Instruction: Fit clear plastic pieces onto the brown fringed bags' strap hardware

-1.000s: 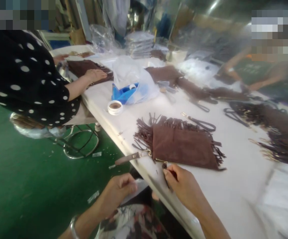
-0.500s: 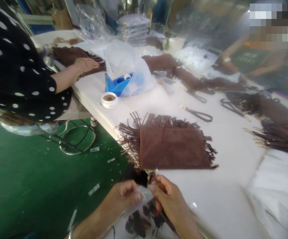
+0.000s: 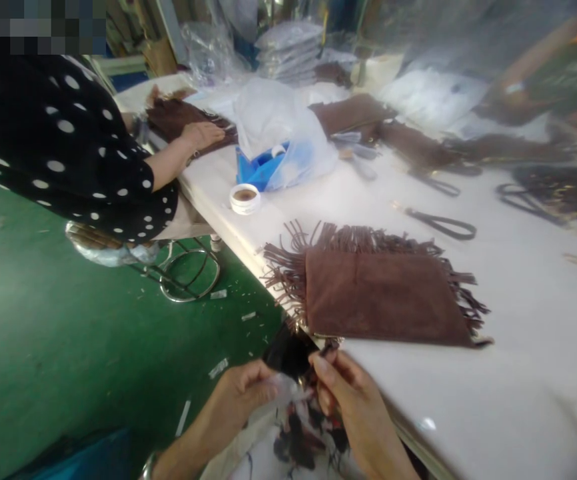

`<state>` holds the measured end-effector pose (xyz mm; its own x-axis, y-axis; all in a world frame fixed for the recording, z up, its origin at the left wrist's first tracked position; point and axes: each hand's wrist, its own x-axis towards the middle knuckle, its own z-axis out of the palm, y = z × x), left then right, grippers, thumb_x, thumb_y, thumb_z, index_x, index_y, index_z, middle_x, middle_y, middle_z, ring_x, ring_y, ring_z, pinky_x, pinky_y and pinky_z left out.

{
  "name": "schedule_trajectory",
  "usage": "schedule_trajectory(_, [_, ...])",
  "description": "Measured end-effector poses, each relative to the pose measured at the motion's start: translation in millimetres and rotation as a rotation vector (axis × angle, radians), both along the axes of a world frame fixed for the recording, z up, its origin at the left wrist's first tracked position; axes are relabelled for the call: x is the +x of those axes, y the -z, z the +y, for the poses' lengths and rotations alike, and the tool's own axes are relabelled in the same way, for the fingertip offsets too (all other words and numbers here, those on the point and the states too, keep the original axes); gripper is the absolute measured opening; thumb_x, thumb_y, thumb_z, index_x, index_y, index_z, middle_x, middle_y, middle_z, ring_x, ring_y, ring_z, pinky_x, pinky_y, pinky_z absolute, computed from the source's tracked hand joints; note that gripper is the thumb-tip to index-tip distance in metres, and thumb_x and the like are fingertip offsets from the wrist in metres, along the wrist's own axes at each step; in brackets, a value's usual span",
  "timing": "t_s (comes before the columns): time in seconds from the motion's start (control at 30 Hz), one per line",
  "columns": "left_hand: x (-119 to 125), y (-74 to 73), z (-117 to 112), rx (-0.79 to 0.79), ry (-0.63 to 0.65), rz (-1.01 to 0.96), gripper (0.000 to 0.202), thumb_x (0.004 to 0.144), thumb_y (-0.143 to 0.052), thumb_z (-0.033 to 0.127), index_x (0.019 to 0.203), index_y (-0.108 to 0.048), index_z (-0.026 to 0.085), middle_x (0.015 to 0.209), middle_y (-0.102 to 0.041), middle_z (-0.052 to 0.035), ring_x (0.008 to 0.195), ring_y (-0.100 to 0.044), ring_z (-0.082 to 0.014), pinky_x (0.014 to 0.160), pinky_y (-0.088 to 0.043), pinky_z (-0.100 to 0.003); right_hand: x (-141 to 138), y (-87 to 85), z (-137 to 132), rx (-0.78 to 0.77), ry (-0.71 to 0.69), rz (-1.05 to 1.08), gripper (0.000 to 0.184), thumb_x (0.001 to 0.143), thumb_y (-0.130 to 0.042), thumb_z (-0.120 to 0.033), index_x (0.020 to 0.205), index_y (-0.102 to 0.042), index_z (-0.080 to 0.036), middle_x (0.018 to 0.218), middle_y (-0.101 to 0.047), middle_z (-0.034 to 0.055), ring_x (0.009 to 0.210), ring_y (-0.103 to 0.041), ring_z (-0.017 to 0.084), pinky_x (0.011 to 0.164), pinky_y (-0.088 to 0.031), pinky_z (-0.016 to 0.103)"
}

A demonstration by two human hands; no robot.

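A brown suede fringed bag (image 3: 378, 293) lies flat on the white table (image 3: 518, 347), its near corner at the table's edge. My left hand (image 3: 246, 393) and my right hand (image 3: 343, 393) meet just below that corner, off the table's edge. Both pinch a dark strap end (image 3: 288, 350) attached to the bag, with a thin clear plastic piece (image 3: 284, 387) between the fingers. A gold clasp sits hidden among the fingers.
A person in a black polka-dot top (image 3: 58, 153) presses a hand (image 3: 201, 137) on another brown bag at the table's far left. A small white jar (image 3: 245, 198), a blue box in a plastic bag (image 3: 273, 157), loose straps (image 3: 443, 223) and more fringed bags lie farther back. The floor is green (image 3: 43, 320).
The strap that hung over the table's edge has been gathered up. My two hands have come together at the bag's near corner and now hold its end with the plastic piece.
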<state>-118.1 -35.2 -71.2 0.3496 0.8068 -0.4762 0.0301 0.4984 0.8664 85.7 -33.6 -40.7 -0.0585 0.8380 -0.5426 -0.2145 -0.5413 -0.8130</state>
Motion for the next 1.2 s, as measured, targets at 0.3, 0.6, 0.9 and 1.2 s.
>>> schedule_trajectory(0.3, [10,-7.9,-5,0.041,0.028,0.073,0.018,0.083,-0.066,0.030,0.086,-0.069,0.013,0.084,-0.069,-0.0054,0.080,-0.060,-0.0209,0.074,-0.044,-0.027,-7,3.2,-3,-0.006,0.049,-0.012,0.038,0.083,-0.064,-0.055,0.078,-0.053,-0.019,0.050,-0.044,-0.0081,0.042,-0.035,0.005,0.039,-0.023,0.015])
schedule_trajectory(0.6, [13,-2.0,-7,-0.033,-0.013,-0.006,0.022,0.076,-0.072,0.032,0.080,-0.064,0.012,0.076,-0.067,-0.0046,0.071,-0.058,-0.0188,0.065,-0.042,-0.025,-14,6.3,-4,0.106,0.084,-0.132,0.037,0.088,-0.059,-0.053,0.075,-0.050,-0.019,0.045,-0.039,-0.0097,0.043,-0.032,0.007,0.044,-0.027,0.018])
schedule_trajectory(0.9, [14,0.4,-12,-0.052,-0.005,-0.022,0.020,0.080,-0.070,0.031,0.086,-0.066,0.013,0.082,-0.069,-0.0057,0.075,-0.060,-0.0190,0.069,-0.042,-0.026,-16,5.2,-6,0.129,0.104,-0.203,0.038,0.088,-0.058,-0.053,0.073,-0.050,-0.020,0.047,-0.040,-0.0088,0.045,-0.033,0.008,0.044,-0.029,0.019])
schedule_trajectory(1.2, [12,2.7,-12,-0.058,-0.055,-0.017,0.023,0.077,-0.074,0.033,0.082,-0.063,0.013,0.078,-0.067,-0.0044,0.072,-0.058,-0.0181,0.067,-0.041,-0.025,-16,8.2,-10,0.120,0.112,-0.323,0.037,0.087,-0.057,-0.056,0.077,-0.054,-0.020,0.052,-0.042,-0.0072,0.047,-0.037,0.010,0.046,-0.032,0.020])
